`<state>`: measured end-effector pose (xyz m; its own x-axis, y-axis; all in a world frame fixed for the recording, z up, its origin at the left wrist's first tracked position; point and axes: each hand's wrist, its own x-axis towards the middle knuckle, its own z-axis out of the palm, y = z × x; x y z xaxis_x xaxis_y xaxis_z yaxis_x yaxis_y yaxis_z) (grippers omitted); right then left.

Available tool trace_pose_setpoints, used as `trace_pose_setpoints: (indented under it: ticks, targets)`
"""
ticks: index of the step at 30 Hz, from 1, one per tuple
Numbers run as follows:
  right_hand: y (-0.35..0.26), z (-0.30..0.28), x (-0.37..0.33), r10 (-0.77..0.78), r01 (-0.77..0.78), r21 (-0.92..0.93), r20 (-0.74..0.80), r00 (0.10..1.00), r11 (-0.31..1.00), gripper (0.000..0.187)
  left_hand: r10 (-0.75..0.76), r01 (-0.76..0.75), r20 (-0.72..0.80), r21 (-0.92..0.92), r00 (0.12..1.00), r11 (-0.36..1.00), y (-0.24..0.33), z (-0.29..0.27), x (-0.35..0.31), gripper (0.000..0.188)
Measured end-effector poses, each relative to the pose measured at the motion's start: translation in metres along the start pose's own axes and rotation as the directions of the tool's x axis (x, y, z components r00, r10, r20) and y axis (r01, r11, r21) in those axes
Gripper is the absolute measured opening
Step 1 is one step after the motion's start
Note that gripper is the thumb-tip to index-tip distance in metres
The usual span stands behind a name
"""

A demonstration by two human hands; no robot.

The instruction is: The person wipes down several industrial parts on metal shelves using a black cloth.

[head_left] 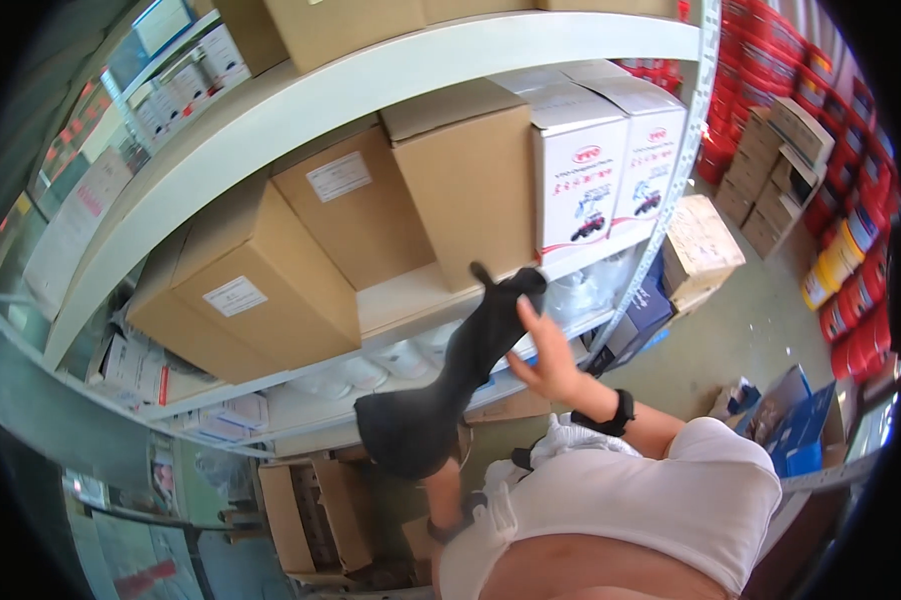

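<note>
A black, bent rubber hose [481, 340] is held up in front of the shelf. It has a wide, flared lower end, a narrower upper end and a short side stub. My left hand [444, 484] comes up from below into or behind the flared end, which hides its fingers; the hose appears to rest on that hand. Beside the narrow end is my right hand [554, 362], fingers apart, fingertips at the hose's side and not wrapped round it. Both wrists wear black bands.
Brown cartons [271, 285] and white printed boxes [583, 170] fill the white metal shelf [401, 305] ahead. Below it stands an opened carton [336, 510]. Red buckets [761, 45] are stacked at the far right. A wooden box [701, 245] and a blue carton [806, 430] stand to the right.
</note>
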<state>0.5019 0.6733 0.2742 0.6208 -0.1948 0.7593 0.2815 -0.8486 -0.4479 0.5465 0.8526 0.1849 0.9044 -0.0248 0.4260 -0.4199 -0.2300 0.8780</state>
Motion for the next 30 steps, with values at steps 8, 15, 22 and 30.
trace_pose_setpoints:
  ticks: [8,15,22,30]
  targets:
    - [0.032,-0.122,0.076,-0.166,0.04,-0.386,-0.299,0.94,0.922,0.063,0.403,-0.39,0.16,-0.103,0.901,0.915,0.094,0.05,0.033,0.059]
    - [0.109,-0.179,0.156,-0.182,-0.008,-0.469,-0.359,0.916,0.883,0.049,0.786,-0.783,0.115,-0.08,0.608,0.617,0.237,0.145,0.114,0.058]
    - [0.143,-0.185,0.208,-0.1,0.082,-0.54,-0.003,0.995,0.838,0.054,0.496,-0.694,0.493,0.408,0.715,0.594,0.283,0.216,0.186,0.034]
    - [0.154,-0.194,0.205,-0.184,0.243,-0.278,0.22,0.958,0.93,0.032,0.756,-0.853,0.397,0.204,0.521,0.48,0.263,0.209,0.171,0.023]
